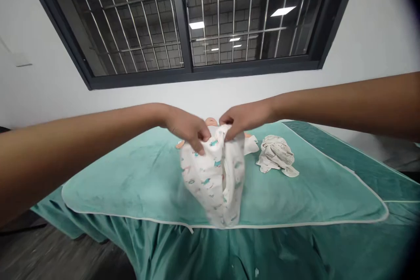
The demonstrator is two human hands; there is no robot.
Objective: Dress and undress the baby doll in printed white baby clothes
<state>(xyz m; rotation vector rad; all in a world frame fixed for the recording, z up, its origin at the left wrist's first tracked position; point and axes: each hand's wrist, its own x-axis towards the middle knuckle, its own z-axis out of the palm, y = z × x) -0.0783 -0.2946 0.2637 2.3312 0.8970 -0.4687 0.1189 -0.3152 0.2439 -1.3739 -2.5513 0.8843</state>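
In the head view, both hands hold up a white baby garment [205,179] printed with small teal and pink figures. It hangs down with a gap along its right part, its lower end slightly blurred. My left hand [188,129] pinches the upper left edge between thumb and fingers. Close by, my right hand [244,118] grips the bunched top on the right. Behind the garment lies what looks like a baby doll [211,121], mostly hidden; a bit of its head and its two hands show. White fabric [251,145] sticks out at its right side.
A crumpled off-white printed cloth [277,155] lies to the right of the garment. Under everything is a teal mat [131,179] with pale edging, on a table draped in darker green cloth [183,253]. A wall and a barred window [192,70] stand behind.
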